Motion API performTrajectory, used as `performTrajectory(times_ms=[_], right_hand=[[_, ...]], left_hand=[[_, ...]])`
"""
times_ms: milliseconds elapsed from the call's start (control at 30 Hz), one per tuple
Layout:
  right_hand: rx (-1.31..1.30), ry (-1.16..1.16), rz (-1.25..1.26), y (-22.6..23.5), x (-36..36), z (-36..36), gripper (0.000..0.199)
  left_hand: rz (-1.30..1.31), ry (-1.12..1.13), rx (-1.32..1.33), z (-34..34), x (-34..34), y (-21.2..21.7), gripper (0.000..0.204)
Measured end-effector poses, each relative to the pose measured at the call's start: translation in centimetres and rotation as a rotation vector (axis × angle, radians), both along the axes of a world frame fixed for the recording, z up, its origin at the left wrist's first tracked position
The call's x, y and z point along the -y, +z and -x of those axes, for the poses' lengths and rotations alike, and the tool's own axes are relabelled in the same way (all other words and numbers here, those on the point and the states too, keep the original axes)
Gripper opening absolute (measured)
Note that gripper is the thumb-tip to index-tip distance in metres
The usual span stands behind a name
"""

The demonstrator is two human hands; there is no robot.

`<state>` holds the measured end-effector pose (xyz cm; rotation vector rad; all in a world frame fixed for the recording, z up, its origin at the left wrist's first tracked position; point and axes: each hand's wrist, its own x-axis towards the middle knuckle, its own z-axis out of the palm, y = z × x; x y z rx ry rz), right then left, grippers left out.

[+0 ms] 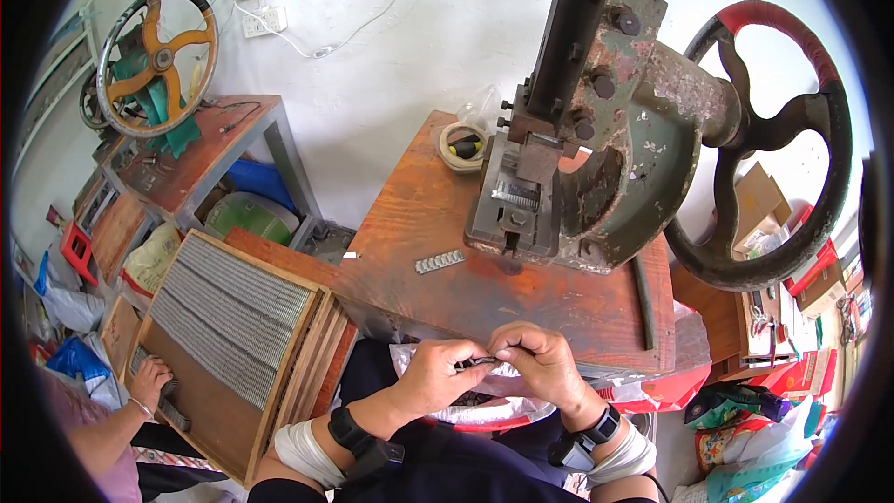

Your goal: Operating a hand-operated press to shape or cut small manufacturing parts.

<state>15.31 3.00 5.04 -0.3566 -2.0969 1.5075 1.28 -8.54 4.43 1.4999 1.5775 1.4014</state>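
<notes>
Two bare hands meet low in my far-off view, just past the near edge of the brown worktop (400,214). The left hand (438,377) has its fingers pinching a small dark metal piece (475,363), and the right hand (542,368) has its thumb and a finger pressed together on the other end of it. So the piece is up in the air between the two hands – I can't tell its full shape, as the fingers hide part of it. Under the hands I see an open white and red bag (494,412). On the worktop lies a short grey metal strip (440,262), well apart from the hands. Behind it stands a big green press (643,177) with a large wheel (838,121) on its right side. A ring of tape (448,151) sits beside the press, and a dark rod (643,303) lies near the right edge. Off to the left is a wooden tray (214,435) with rows of grey metal strips (228,312) – a co-worker's hand (149,382) rests at its left side.
</notes>
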Motion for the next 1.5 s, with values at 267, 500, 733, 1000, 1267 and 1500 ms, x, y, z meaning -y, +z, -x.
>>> performTrajectory(times_ms=[267, 500, 733, 1000, 1267, 1500], right_hand=[[0.022, -0.012, -0.240, 1.3, 0.5, 0.0, 0.011], [0.117, -0.031, -0.030, 1.7, 0.4, -0.1, 0.010], [0.134, -0.102, -0.110, 1.8, 0.6, -0.1, 0.009], [0.122, -0.040, -0.388, 2.6, 0.6, 0.5, 0.007], [0.163, -0.008, -0.445, 2.8, 0.6, 0.6, 0.006], [0.065, 0.032, -0.585, 2.0, -0.2, 0.3, 0.011]], left_hand=[[-0.024, -0.013, 0.012, 0.0, 0.1, -0.3, 0.013], [0.185, -0.073, 0.129, 0.5, 0.1, 0.0, 0.015], [0.203, -0.109, 0.236, 0.8, 0.1, -0.2, 0.018], [0.208, -0.096, 0.234, 0.8, 0.2, -0.7, 0.018], [0.128, -0.070, 0.233, 0.8, 0.0, -0.8, 0.017], [0.181, -0.080, 0.261, 1.0, -0.1, -0.7, 0.017]])
